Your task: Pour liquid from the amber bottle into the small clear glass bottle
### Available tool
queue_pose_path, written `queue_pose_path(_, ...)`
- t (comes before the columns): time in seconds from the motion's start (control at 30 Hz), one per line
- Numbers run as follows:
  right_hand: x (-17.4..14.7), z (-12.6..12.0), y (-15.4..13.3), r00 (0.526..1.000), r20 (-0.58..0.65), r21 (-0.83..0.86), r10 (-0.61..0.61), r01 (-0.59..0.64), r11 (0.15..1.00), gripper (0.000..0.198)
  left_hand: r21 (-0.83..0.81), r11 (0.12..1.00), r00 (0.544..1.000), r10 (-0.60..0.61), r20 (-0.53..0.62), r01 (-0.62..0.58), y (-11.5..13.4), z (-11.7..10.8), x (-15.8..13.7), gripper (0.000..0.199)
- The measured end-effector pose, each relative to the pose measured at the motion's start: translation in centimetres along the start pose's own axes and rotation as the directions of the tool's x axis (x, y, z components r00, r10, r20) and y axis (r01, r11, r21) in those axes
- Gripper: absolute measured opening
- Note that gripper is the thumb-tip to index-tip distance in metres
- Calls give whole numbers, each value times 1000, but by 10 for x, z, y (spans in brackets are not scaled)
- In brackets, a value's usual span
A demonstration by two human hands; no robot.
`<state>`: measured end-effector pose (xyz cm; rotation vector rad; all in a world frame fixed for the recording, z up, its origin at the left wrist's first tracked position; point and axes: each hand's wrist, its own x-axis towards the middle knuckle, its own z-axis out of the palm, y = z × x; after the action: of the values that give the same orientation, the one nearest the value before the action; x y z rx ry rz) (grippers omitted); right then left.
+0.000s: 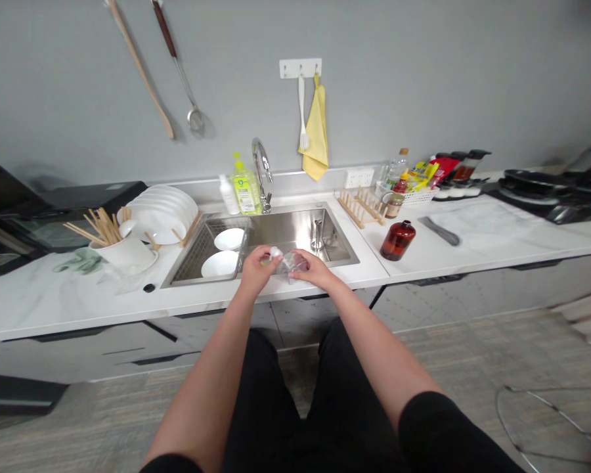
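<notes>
Evidently both hands meet on a crumpled piece of clear plastic (294, 263), over the front edge of the steel sink (285, 226). The left hand (257, 268) has its grip pinched together on a small whitish part (276, 252) at one side of the plastic; whether that is a cap or twisted film is hard to make out. The right hand (312, 268) has its grip clamped on the other side, with digits above and below. The plastic is see-through, so its outline blurs into what lies behind, and the fingers cover some of it. The hands also hide part of the sink's front rim.

To the left, two white bowls (219, 265) sit in the sink's wire basket, the nearer one partly overlapping the farther. Behind stands a bottle of yellow-green dish soap (246, 189), its label too small to read, beside the faucet (259, 154). On the table (54, 305), chopsticks (103, 226) poke from a white container (123, 256) that covers part of the stacked plates (165, 213). An amber bottle (398, 240) stands right of the sink. The black appliance (88, 203) at far left and the wooden spoon (142, 72) on the wall are cut off by the frame
</notes>
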<state>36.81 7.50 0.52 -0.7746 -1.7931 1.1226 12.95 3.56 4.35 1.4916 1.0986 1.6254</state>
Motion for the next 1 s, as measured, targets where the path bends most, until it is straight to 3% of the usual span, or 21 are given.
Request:
queue_pose_path(0.17, 1, 1, 2, 1000, 1, 40, 1, -1, 999, 89, 68, 997, 996, -35, 78, 30, 21, -11, 10, 41)
queue_pose_path(0.33, 1, 2, 1, 1000, -5, 52, 18, -18, 998, 90, 129, 992, 999, -20, 25, 16, 32, -17, 13, 56)
queue_pose_path(0.57, 0, 2, -1, 1000, -13, 34, 26, -26, 999, 88, 235, 971, 999, -36, -4, 36, 47, -20, 17, 50)
queue_pose_path(0.8, 1, 2, 0, 999, -7, 53, 35, -35, 998, 89, 296, 954, 998, -38, -49, 51, 47, -22, 16, 52)
queue_pose_path(1.0, 1, 2, 1, 999, -1, 62, 43, -42, 997, 90, 199, 977, 994, -60, -94, 78, 37, -23, 15, 56)
